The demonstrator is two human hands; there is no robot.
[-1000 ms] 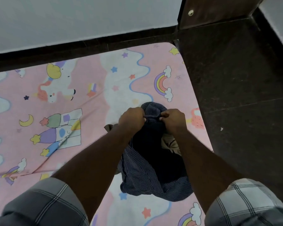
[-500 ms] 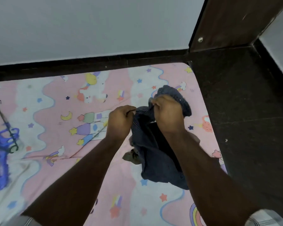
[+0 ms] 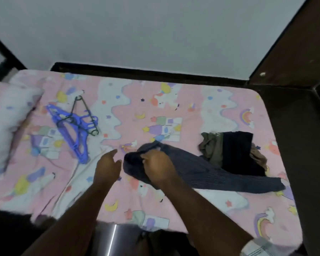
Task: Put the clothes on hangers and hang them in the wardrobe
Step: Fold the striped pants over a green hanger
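A dark blue striped garment [image 3: 201, 170] lies stretched across the pink patterned bed sheet [image 3: 174, 111], its left end bunched in my right hand [image 3: 158, 164]. My left hand [image 3: 107, 166] hovers just left of that bunch, fingers apart and holding nothing. At the garment's far right end sits a small pile of clothes: a black piece [image 3: 237, 152] over olive-brown ones [image 3: 210, 146]. Blue plastic hangers [image 3: 72, 130] with a thin dark wire hanger [image 3: 85, 111] across them lie on the sheet to the left, well beyond my left hand.
A pillow [image 3: 9, 115] in the same pink print lies at the bed's left end. A white wall runs behind the bed. A dark wooden panel [image 3: 294, 52] stands at the right, with dark floor [image 3: 307, 145] beside the bed. Something shiny metal [image 3: 111, 239] is near the bed's front edge.
My left hand let go of the striped garment and opened. The right hand drew the garment leftward, away from the pile. The view swung left and back, bringing the hangers and pillow in.
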